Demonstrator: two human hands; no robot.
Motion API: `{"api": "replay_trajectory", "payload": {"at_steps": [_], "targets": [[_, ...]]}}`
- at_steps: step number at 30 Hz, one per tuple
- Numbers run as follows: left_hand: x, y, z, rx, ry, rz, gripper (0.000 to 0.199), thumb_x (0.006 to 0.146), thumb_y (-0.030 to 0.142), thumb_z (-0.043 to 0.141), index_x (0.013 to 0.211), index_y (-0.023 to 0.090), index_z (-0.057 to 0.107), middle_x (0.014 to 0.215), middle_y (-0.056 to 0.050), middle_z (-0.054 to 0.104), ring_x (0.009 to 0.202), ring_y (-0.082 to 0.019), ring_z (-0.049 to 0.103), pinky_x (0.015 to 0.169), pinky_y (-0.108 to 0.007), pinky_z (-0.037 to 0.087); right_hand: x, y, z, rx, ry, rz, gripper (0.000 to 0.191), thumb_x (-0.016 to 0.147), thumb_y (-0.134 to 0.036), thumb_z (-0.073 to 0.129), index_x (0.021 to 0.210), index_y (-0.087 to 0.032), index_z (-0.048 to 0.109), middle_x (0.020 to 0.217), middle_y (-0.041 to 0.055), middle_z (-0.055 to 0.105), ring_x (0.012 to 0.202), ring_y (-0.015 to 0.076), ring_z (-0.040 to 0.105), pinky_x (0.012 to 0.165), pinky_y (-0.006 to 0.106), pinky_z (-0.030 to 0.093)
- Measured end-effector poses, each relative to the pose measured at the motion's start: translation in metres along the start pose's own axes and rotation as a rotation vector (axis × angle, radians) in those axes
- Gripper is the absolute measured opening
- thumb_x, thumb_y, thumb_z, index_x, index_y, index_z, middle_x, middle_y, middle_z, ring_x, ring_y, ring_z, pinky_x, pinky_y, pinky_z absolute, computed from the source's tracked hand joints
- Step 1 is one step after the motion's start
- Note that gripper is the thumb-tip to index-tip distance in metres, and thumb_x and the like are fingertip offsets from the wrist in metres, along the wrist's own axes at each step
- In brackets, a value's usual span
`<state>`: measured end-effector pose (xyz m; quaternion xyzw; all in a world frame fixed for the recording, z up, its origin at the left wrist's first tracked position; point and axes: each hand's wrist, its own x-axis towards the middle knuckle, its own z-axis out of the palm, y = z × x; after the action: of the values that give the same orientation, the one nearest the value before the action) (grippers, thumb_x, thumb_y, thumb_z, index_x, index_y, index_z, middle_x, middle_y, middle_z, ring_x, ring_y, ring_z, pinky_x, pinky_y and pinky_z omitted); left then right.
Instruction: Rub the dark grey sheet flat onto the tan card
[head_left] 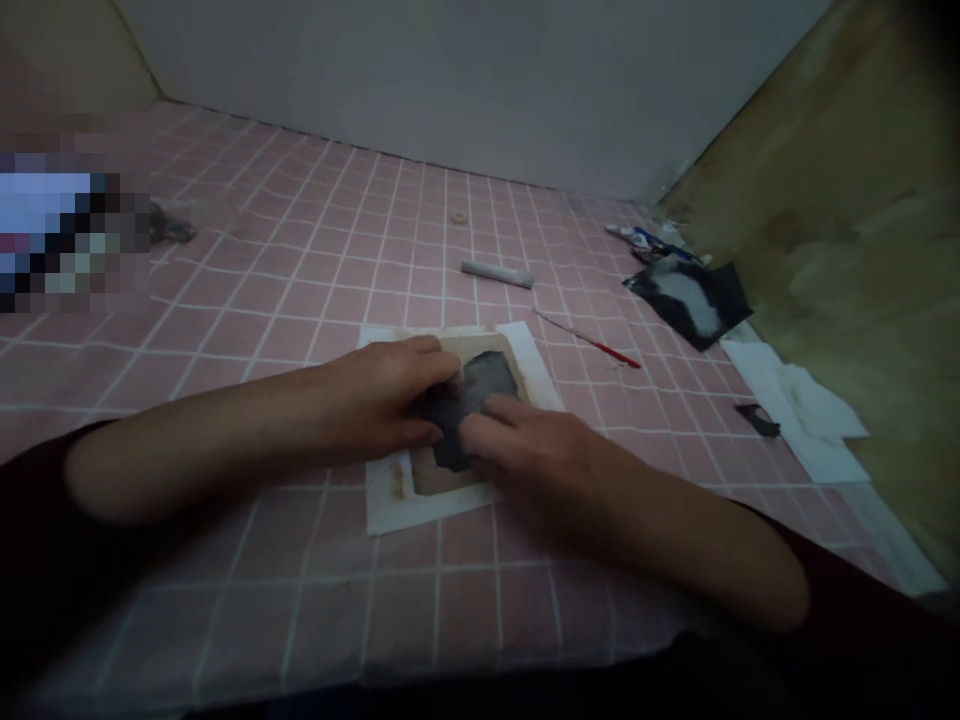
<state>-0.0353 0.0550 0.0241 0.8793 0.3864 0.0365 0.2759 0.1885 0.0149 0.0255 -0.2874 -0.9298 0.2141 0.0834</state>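
Note:
A dark grey piece (491, 378) with uneven edges lies on a beige sheet (435, 480), which rests on white paper (386, 512) near the table's front. My left hand (401, 390) is over the left part of the dark piece, its fingers curled and the thumb lying at the edge; whatever its fingertips hold is too small to make out. From the right, my right hand (536, 450) touches the lower right of the dark piece with bent, closed fingers. Its fingertips are partly hidden, so I cannot see whether anything is between them.
Behind the paper, a grey bar (497, 274) and a small ring (458, 217) lie on the pink checked cloth (300, 240). A red-handled thin tool (592, 342) is right of them. Farther right are a black sheet (694, 300), tubes (645, 240), white papers (795, 400) and a black scrap (759, 420).

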Motion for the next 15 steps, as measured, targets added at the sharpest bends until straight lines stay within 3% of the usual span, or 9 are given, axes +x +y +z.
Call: {"api": "replay_trajectory", "payload": {"at_steps": [4,10,13,15], "targets": [[0.001,0.000,-0.001,0.010,-0.015,0.001,0.019,0.079,0.026,0.059,0.096,0.018,0.057,0.098,-0.004,0.056,0.085,-0.018,0.054,0.069,-0.028,0.039,-0.007,0.007,-0.013,-0.066,-0.046,0.127,0.015,0.086,-0.004,0.046,0.087,-0.019,0.046,0.083,-0.0004,0.050,0.066,0.0108,0.046,0.059,0.023,0.034],[0.000,-0.002,0.001,-0.008,0.002,-0.008,0.019,0.079,0.025,0.059,0.096,0.019,0.057,0.098,-0.002,0.056,0.084,-0.017,0.054,0.069,-0.027,0.039,0.000,0.004,-0.004,0.008,-0.047,0.028,0.017,0.088,-0.002,0.042,0.086,-0.018,0.047,0.085,-0.0002,0.048,0.061,0.0088,0.041,0.055,0.023,0.031],[0.000,-0.004,0.003,-0.024,0.016,0.014,0.022,0.078,0.024,0.061,0.098,0.020,0.056,0.099,-0.001,0.055,0.085,-0.016,0.054,0.069,-0.027,0.038,0.001,0.013,-0.015,0.024,0.005,0.152,0.014,0.087,-0.005,0.049,0.081,-0.018,0.050,0.080,-0.0005,0.050,0.064,0.0098,0.045,0.058,0.024,0.033],[0.000,-0.003,0.002,-0.025,0.024,0.020,0.023,0.077,0.023,0.062,0.099,0.020,0.056,0.097,-0.001,0.055,0.084,-0.015,0.054,0.069,-0.026,0.038,0.003,0.020,-0.024,0.187,0.064,0.220,0.009,0.088,-0.011,0.054,0.082,-0.017,0.054,0.077,-0.0007,0.053,0.067,0.0109,0.049,0.061,0.024,0.037]]}}
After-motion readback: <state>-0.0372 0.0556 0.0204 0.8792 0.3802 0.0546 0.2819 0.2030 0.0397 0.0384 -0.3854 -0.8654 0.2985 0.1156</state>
